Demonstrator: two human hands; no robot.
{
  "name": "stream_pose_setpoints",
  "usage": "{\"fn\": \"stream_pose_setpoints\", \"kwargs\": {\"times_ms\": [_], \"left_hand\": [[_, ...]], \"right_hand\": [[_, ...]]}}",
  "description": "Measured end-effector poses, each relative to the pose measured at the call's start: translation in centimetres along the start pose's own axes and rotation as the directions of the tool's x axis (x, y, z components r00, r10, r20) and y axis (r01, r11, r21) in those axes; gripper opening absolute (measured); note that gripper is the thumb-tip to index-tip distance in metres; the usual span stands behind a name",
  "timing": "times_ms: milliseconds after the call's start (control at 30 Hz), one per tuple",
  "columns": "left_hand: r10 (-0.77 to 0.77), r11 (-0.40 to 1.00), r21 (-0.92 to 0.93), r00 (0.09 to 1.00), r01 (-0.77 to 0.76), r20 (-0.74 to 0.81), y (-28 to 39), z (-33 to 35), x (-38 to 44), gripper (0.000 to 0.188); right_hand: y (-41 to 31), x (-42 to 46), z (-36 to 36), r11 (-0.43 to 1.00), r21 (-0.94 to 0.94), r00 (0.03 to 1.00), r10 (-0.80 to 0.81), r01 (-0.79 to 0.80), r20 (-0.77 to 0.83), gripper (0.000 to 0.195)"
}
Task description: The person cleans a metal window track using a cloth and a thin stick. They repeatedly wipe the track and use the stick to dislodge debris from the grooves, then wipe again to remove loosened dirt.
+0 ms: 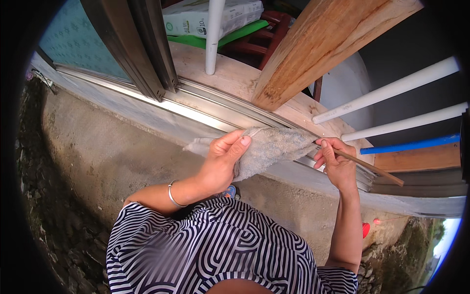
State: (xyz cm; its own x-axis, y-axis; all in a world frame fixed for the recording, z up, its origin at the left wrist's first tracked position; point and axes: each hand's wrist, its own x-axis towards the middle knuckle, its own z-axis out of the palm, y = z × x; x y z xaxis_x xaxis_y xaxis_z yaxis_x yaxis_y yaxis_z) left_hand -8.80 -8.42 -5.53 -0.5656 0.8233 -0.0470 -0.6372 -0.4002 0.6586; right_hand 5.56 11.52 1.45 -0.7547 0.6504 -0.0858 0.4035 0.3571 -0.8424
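My left hand (224,158) grips a worn grey cloth (273,149), thumb on top, with one end hanging out past the wrist side. The cloth stretches across to my right hand (336,158), which pinches a thin wooden stick (371,168) between thumb and fingers. The stick's dark tip meets the right corner of the cloth; whether it pokes into the fabric I cannot tell. Both hands are in front of an aluminium sliding-window track (220,114) on the sill.
White bars (212,40) and a thick wooden post (315,55) rise behind the track. Brown window frames (136,47) stand at left. A plastic-wrapped package (205,18) lies inside on something green. Concrete ground (110,147) runs below, with loose stones (55,235) along its edge.
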Motion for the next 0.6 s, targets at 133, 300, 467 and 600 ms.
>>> {"fn": "stream_pose_setpoints", "kwargs": {"times_ms": [133,300,467,600], "left_hand": [[-0.151,0.987,-0.025,0.974,0.158,0.170,-5.0,3.3,1.8,0.024],[-0.339,0.940,0.045,0.903,0.339,0.264,-12.3,8.9,3.4,0.025],[-0.262,0.957,0.253,0.802,0.143,0.537,-16.3,16.5,2.8,0.024],[-0.253,0.964,0.202,0.816,0.170,0.519,-17.5,17.7,3.5,0.033]], "right_hand": [[3.8,-1.7,-5.5,0.992,-0.084,0.984,0.082,-0.096,-0.158,0.021],[9.5,-4.9,-11.7,0.963,-0.227,0.924,0.053,-0.148,-0.379,0.021],[15.5,-10.8,-13.6,0.921,-0.371,0.436,-0.288,-0.118,-0.853,0.024],[17.4,-13.6,-11.8,0.993,-0.019,0.291,-0.051,0.113,-0.955,0.026]]}}
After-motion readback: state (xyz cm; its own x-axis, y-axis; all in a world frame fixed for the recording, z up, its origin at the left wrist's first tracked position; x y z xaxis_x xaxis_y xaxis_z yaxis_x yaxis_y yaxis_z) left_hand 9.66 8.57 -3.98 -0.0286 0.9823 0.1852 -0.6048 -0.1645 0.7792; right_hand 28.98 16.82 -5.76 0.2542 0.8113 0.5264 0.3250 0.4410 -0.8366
